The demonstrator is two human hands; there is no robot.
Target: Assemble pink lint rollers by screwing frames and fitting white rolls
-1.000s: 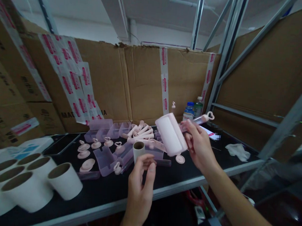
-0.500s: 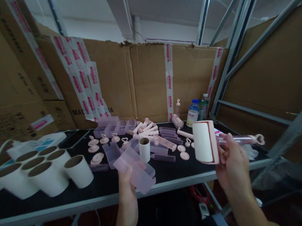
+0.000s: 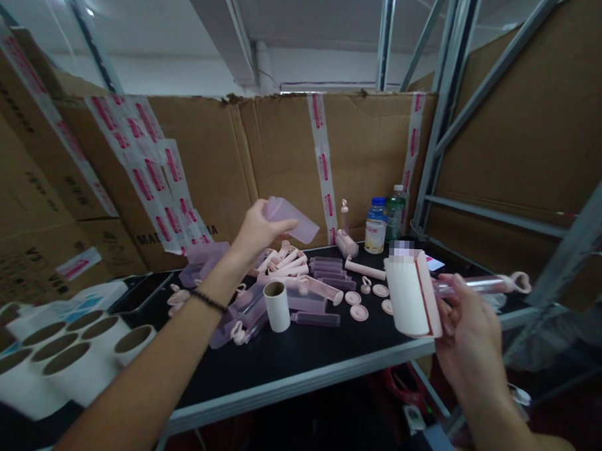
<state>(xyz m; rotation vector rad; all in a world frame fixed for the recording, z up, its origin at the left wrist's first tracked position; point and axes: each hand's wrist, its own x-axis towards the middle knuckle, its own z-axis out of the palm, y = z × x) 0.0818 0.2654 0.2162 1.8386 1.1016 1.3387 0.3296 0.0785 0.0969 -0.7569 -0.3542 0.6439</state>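
My left hand (image 3: 261, 229) is raised over the back of the shelf, its fingers closed on a translucent lilac plastic cover (image 3: 301, 224). At the right, my right hand (image 3: 468, 332) grips the handle of a lint roller (image 3: 408, 300) with a white roll, a pink frame and a heart-shaped loop at the handle's end. Below the left hand lie a heap of pink handles (image 3: 287, 261) and more lilac covers (image 3: 302, 300). A small white roll (image 3: 277, 311) stands upright in front of them. Pink round caps (image 3: 360, 312) lie between the hands.
Several large white rolls (image 3: 70, 368) stand at the left front. Lilac tubes (image 3: 331, 280) lie mid-shelf. A blue-capped bottle (image 3: 375, 225) and a green bottle (image 3: 394, 213) stand at the back. Cardboard (image 3: 278, 158) walls the rear; a metal edge (image 3: 294, 378) runs along the front.
My left hand has moved up and away from me with the lilac cover, from the front edge to above the pink heap. The lint roller stays in my right hand. The view has shifted slightly.
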